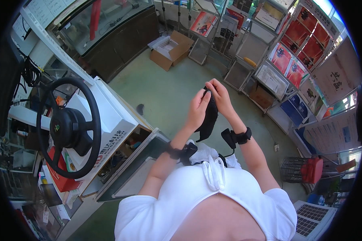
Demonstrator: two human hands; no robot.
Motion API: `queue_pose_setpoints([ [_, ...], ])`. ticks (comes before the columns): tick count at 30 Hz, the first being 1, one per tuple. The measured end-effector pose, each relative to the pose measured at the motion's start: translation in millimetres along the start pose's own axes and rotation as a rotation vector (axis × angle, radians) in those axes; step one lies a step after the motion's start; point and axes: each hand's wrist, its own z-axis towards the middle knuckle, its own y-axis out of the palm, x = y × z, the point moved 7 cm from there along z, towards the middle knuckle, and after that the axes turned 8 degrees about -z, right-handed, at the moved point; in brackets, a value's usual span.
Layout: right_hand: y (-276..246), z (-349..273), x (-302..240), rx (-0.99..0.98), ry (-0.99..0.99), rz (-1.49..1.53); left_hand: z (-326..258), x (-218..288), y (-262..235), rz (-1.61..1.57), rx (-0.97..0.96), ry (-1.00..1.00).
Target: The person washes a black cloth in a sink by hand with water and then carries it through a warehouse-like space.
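Observation:
Both my hands are raised in front of me, close together over the green floor. Between them hangs a long black piece (209, 120) that looks soft, like folded fabric; its exact kind does not show. My left hand (198, 107) grips its upper left side, thumb pointing up. On the other side, my right hand (220, 95) closes round the top, its fingers bent over the edge. The lower end of the black piece hangs free below the hands. A black strapped device sits on each wrist, the left one (183, 151) and the right one (236, 137).
To the left, a black steering wheel (93, 120) stands over a white desk (108, 94) with a red box (62, 181). An open cardboard box (179, 50) lies ahead by a glass-topped cabinet (124, 52). Brochure racks (245, 50) and a wire basket (292, 168) line the right.

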Motion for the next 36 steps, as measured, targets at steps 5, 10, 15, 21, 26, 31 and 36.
queue_pose_setpoints([
  [5, -15, 100, 39, 0.037, 0.082, 0.166, 73, 19, -109, -0.057, 0.336, 0.008],
  [10, -5, 192, 86, -0.145, 0.066, 0.031, 96, 16, -188, 0.356, 0.634, 0.159],
  [15, 64, 279, 106, -0.426, -0.049, -0.011, 120, -12, -243, 0.355, 0.868, 0.121],
  [21, 131, 394, 119, -0.522, -0.123, 0.028, 195, -1, -287, 0.347, 1.005, 0.182],
  [26, 206, 453, 124, -0.61, -0.152, 0.127, 202, -5, -316, 0.536, 1.21, -0.055],
  [31, 278, 487, 108, -0.684, -0.228, 0.121, 188, -23, -337, 0.483, 1.276, -0.073],
  [36, 344, 519, 79, -0.705, -0.354, 0.171, 215, -77, -372, 0.269, 0.855, -0.397],
])
